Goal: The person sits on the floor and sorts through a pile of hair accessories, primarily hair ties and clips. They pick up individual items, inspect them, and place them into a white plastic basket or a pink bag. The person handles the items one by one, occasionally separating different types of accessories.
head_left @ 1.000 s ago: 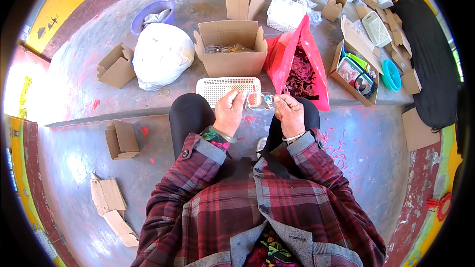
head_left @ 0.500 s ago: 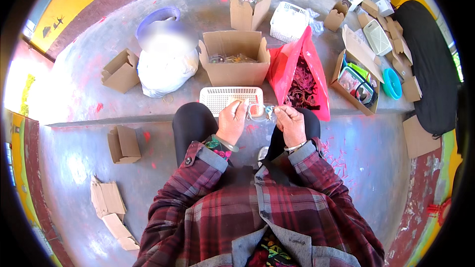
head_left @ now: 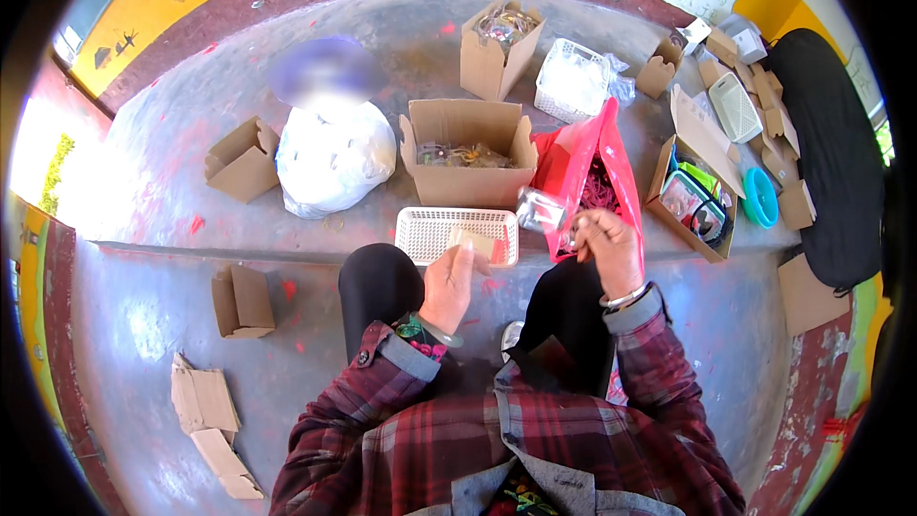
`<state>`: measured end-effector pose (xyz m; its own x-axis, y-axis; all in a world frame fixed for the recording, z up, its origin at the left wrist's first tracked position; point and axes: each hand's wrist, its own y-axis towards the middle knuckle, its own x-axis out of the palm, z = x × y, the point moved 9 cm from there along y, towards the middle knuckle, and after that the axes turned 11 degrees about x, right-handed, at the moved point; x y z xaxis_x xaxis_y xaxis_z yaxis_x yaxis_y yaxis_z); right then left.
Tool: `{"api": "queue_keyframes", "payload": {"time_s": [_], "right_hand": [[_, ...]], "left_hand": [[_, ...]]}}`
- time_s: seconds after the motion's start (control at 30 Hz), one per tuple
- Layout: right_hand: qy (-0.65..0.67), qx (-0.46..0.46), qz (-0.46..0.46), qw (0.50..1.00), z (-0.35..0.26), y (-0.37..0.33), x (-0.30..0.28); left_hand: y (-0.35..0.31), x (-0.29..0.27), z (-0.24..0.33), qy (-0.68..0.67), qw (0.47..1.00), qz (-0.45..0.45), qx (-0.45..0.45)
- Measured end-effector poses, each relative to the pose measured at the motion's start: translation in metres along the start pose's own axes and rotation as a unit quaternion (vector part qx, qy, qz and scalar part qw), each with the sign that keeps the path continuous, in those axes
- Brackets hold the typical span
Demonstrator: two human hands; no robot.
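Above my lap, my left hand (head_left: 449, 289) is closed, thumb against fingers, on a small beige card (head_left: 475, 242). The card overlaps the near side of a white perforated basket (head_left: 409, 239). My right hand (head_left: 611, 250) is raised over the near side of a red plastic bag (head_left: 568, 172), fingers pinched. A shiny clear plastic packet (head_left: 542, 209), smeared by motion, extends left from these fingertips; its contents cannot be made out. Dark pinkish strands (head_left: 602, 189) show inside the bag.
Behind the basket stands an open cardboard box (head_left: 468, 189) of small items, with a taller filled box (head_left: 485, 67) farther back. A white sack (head_left: 334, 158) stands left. To the right are a box of bagged goods (head_left: 712, 239) and a turquoise basin (head_left: 759, 198). A step edge (head_left: 239, 260) crosses before me.
My hands have moved apart: the right went rightward to the red bag, the left stayed by the basket. The pale strand between them no longer shows. The view has tilted up slightly.
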<state>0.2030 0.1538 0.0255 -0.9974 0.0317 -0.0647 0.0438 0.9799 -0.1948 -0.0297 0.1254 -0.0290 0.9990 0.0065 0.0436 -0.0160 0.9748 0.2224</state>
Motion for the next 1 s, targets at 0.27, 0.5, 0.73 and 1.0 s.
{"api": "queue_keyframes", "payload": {"time_s": [0.27,0.5,0.73,1.0], "right_hand": [[-0.124,-0.046,0.012,0.991,-0.036,0.114,0.017],[-0.187,0.012,-0.068,0.98,-0.003,0.189,0.079],[-0.436,-0.103,0.14,0.883,-0.005,0.189,0.047],[-0.393,-0.107,-0.078,0.91,0.04,0.034,0.082]], "left_hand": [[0.004,0.015,0.0,-0.014,0.998,-0.054,-0.022],[0.005,0.016,-0.006,0.001,0.997,-0.057,-0.049],[0.007,0.016,0.0,-0.001,0.996,-0.063,-0.07],[0.01,-0.006,0.09,-0.155,0.982,-0.075,0.081]]}}
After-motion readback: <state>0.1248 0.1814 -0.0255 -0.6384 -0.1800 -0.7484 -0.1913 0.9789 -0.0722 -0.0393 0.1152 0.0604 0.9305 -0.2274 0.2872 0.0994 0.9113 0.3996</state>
